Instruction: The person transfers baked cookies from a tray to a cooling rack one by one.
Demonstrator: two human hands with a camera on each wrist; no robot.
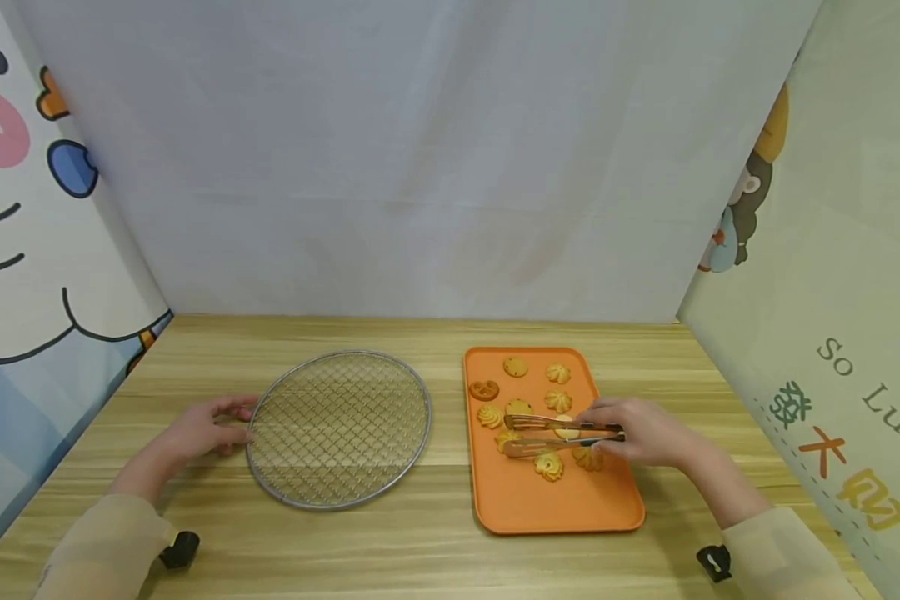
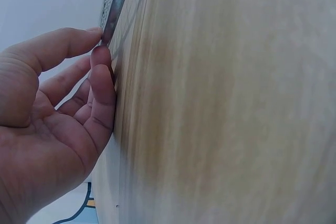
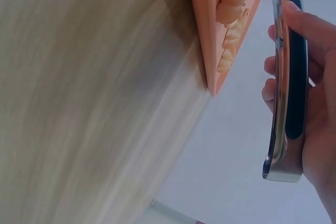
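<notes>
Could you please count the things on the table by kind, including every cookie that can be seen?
Orange tray: 1
Round wire mesh: 1
Tongs: 1
Visible cookies: 10 (the tongs partly cover some, so a fully hidden one cannot be ruled out)
Total: 13

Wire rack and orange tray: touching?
Apart. The head view shows a strip of table between the wire rack and the orange tray.

tongs (image 3: 296, 77) — cut off at the right wrist view's top; one cookie (image 1: 588, 460) — partly hidden
</notes>
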